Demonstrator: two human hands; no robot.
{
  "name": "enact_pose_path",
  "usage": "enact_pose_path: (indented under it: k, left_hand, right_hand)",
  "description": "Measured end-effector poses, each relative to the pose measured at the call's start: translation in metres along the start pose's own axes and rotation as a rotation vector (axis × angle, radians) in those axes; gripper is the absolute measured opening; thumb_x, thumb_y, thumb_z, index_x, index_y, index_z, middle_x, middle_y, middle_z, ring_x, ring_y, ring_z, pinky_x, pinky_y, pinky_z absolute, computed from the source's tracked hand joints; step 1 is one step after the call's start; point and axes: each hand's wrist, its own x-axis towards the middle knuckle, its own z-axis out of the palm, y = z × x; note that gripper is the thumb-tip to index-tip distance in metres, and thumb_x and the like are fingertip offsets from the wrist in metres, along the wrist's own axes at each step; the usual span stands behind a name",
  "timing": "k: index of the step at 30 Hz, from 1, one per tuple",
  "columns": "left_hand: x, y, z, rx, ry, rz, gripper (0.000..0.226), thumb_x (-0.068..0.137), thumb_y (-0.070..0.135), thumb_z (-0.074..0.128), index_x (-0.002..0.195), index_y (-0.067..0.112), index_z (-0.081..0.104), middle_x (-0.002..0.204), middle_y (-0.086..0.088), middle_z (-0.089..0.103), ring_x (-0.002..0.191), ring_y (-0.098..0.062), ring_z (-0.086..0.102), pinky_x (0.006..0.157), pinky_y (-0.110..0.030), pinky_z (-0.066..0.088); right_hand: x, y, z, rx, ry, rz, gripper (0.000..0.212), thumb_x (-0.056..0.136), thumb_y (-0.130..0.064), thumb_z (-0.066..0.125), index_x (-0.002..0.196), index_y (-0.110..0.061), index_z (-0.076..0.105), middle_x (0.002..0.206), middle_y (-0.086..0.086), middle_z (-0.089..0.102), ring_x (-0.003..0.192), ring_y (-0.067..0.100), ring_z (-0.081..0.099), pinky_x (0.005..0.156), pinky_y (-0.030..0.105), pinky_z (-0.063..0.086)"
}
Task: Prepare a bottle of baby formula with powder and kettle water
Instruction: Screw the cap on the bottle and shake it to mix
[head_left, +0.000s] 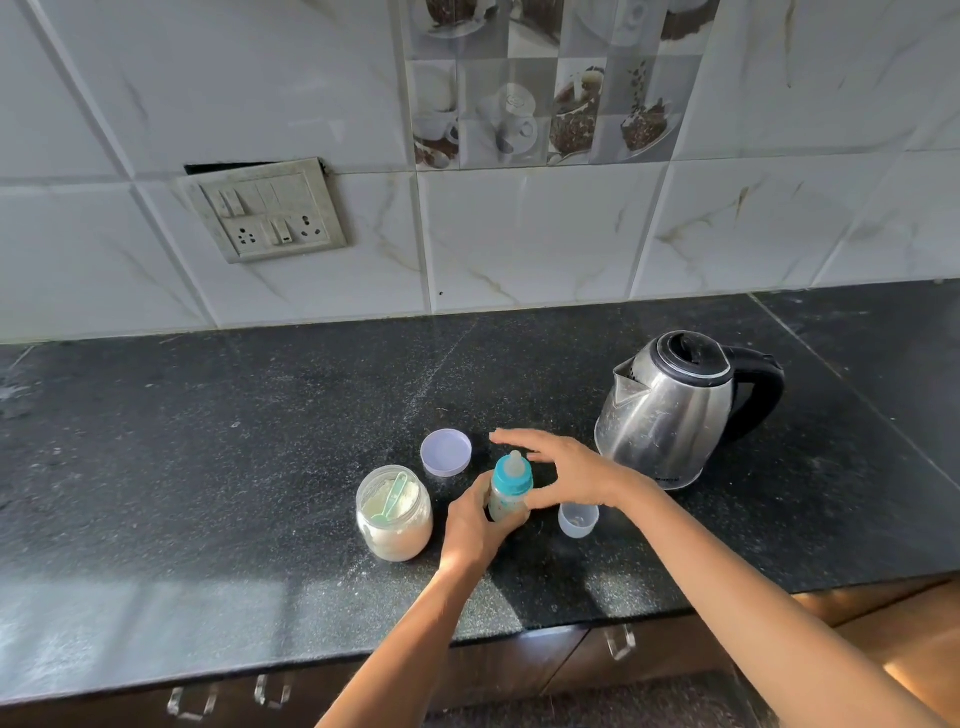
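- Baby bottle (511, 491): upright on the counter (260, 441), nearer its front edge, teal collar and teat fitted.
- Left hand (475, 525): fingers curled round the bottle body.
- Right hand (563, 470): fingers spread, just beside the collar, holding nothing.
- Powder jar (395, 514): just left of the left hand.

Black granite countertop (260, 441), open powder jar (395, 519), lilac lid (445, 452), kettle (665, 415), clear cap (578, 519)
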Motion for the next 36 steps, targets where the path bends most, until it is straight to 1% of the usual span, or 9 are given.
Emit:
enact_pose_path:
  k: [4, 7, 9, 12, 16, 20, 26, 33, 36]
  left_hand:
    - [0.000, 0.001, 0.000, -0.011, 0.006, -0.002, 0.046, 0.071, 0.024, 0.081, 0.103, 0.046, 0.058, 0.097, 0.018, 0.070, 0.092, 0.004, 0.064, 0.085, -0.025, 0.052]
    - [-0.001, 0.000, 0.001, -0.011, 0.001, 0.001, 0.044, 0.070, 0.027, 0.080, 0.104, 0.046, 0.059, 0.096, 0.018, 0.070, 0.092, 0.000, 0.065, 0.085, -0.030, 0.054]
    - [0.000, -0.001, 0.000, -0.001, -0.001, 0.003, 0.047, 0.070, 0.029, 0.080, 0.109, 0.043, 0.059, 0.098, 0.019, 0.070, 0.094, 0.002, 0.064, 0.086, -0.030, 0.053]
    - [0.001, -0.001, 0.000, 0.008, 0.005, 0.003, 0.049, 0.069, 0.029, 0.081, 0.112, 0.041, 0.058, 0.101, 0.020, 0.069, 0.096, 0.006, 0.062, 0.089, -0.028, 0.052]
    - [-0.001, 0.002, 0.001, 0.005, 0.005, -0.003, 0.047, 0.071, 0.029, 0.081, 0.106, 0.046, 0.057, 0.098, 0.019, 0.069, 0.093, 0.006, 0.062, 0.086, -0.025, 0.052]
    - [-0.001, 0.001, -0.001, -0.017, 0.031, -0.008, 0.047, 0.070, 0.027, 0.081, 0.111, 0.036, 0.060, 0.097, 0.017, 0.070, 0.091, 0.002, 0.064, 0.084, -0.029, 0.054]
    - [0.001, 0.000, -0.002, -0.018, 0.006, 0.001, 0.051, 0.069, 0.024, 0.083, 0.110, 0.041, 0.057, 0.102, 0.020, 0.068, 0.097, 0.006, 0.062, 0.088, -0.024, 0.051]
    - [0.003, 0.002, -0.006, 0.030, -0.045, -0.001, 0.052, 0.072, 0.021, 0.081, 0.111, 0.042, 0.054, 0.104, 0.022, 0.066, 0.098, 0.010, 0.059, 0.086, -0.018, 0.047]
    - [0.003, 0.002, -0.005, 0.044, -0.040, 0.005, 0.051, 0.073, 0.021, 0.080, 0.110, 0.046, 0.054, 0.104, 0.022, 0.066, 0.099, 0.009, 0.059, 0.089, -0.020, 0.048]
  right_hand:
    - [0.006, -0.004, 0.010, 0.001, 0.202, 0.056, 0.044, 0.070, -0.024, 0.083, 0.110, -0.025, 0.063, 0.102, -0.011, 0.065, 0.092, 0.005, 0.063, 0.078, 0.021, 0.053]
    - [0.009, -0.012, 0.015, -0.280, 0.255, 0.214, 0.056, 0.067, -0.051, 0.080, 0.100, -0.019, 0.047, 0.085, -0.010, 0.052, 0.072, 0.008, 0.051, 0.060, 0.025, 0.042]
    - [0.007, -0.010, 0.013, -0.266, 0.153, 0.268, 0.068, 0.067, -0.050, 0.080, 0.113, -0.018, 0.041, 0.106, -0.003, 0.050, 0.093, 0.012, 0.052, 0.074, 0.028, 0.044]
    - [0.005, -0.008, 0.006, -0.152, 0.005, 0.073, 0.073, 0.077, -0.020, 0.073, 0.140, -0.026, 0.037, 0.145, -0.009, 0.039, 0.131, 0.007, 0.038, 0.105, 0.030, 0.037]
    - [0.008, -0.002, 0.010, -0.124, 0.134, 0.035, 0.050, 0.076, -0.019, 0.073, 0.123, -0.029, 0.058, 0.122, -0.012, 0.058, 0.112, 0.004, 0.055, 0.095, 0.032, 0.050]
    - [0.008, -0.003, 0.024, -0.229, 0.360, 0.076, 0.042, 0.073, -0.035, 0.077, 0.108, -0.026, 0.054, 0.089, -0.010, 0.054, 0.075, 0.006, 0.053, 0.072, 0.032, 0.052]
    - [0.005, 0.010, 0.012, -0.108, 0.033, 0.039, 0.069, 0.078, -0.028, 0.073, 0.139, -0.033, 0.042, 0.137, -0.014, 0.041, 0.128, 0.008, 0.037, 0.105, 0.030, 0.033]
    - [0.024, 0.010, -0.004, 0.009, -0.103, 0.031, 0.055, 0.078, -0.015, 0.076, 0.129, -0.024, 0.055, 0.129, -0.004, 0.058, 0.120, 0.008, 0.053, 0.104, 0.035, 0.043]
    - [0.021, 0.009, -0.001, 0.012, -0.040, 0.033, 0.051, 0.076, -0.017, 0.078, 0.123, -0.025, 0.059, 0.119, -0.006, 0.063, 0.111, 0.005, 0.058, 0.100, 0.031, 0.047]
